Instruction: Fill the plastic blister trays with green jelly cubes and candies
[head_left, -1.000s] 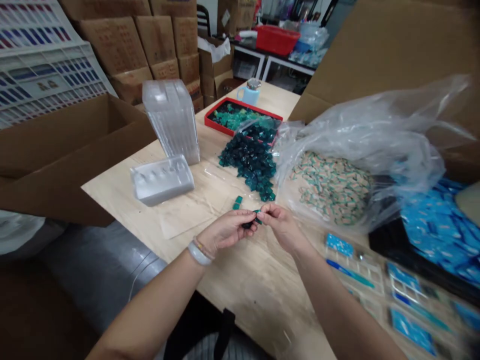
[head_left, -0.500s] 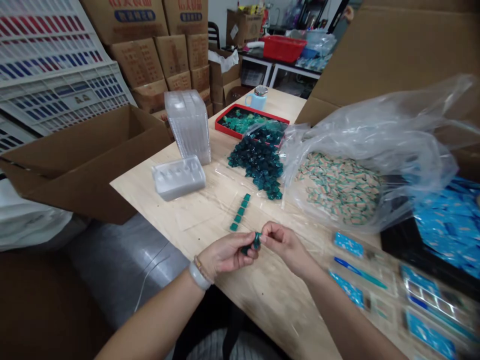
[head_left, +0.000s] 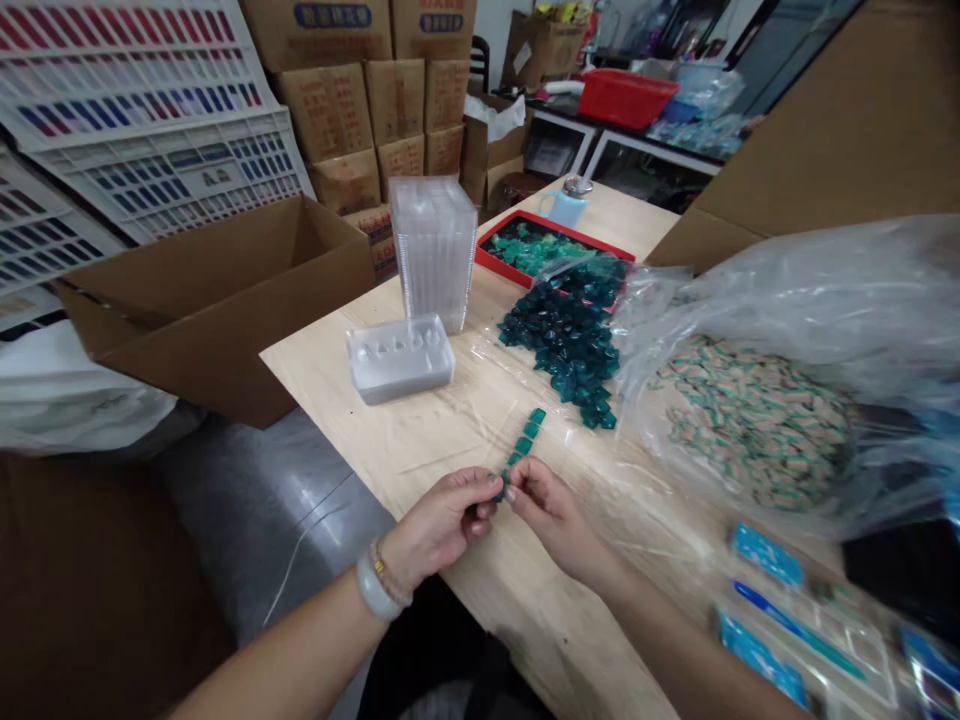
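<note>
Over the table's near edge, my left hand (head_left: pixel 448 518) is closed with a small dark green piece (head_left: pixel 501 487) pinched at its thumb and fingertips. My right hand (head_left: pixel 551 508) meets it there, thumb and forefinger pinching at the same piece. Just beyond my fingers, a short row of flat green squares (head_left: pixel 527 436) lies on the table, its near end partly hidden by my right hand. Farther back spreads a heap of glossy dark teal pieces (head_left: pixel 566 340) on clear plastic.
Clear trays stand in a tall stack (head_left: pixel 435 255), with a shallower tray (head_left: pixel 401 362) before it. A red-rimmed tray (head_left: pixel 495 262) and a blue mug (head_left: pixel 566 207) sit behind. At right are a plastic bag of small printed packets (head_left: pixel 757 425) and a blue pen (head_left: pixel 795 625). An open carton (head_left: pixel 225 290) stands left.
The view has swung left, so the table's things appear farther right. Both hands stay together at the green piece, now overlapping the near end of the row.
</note>
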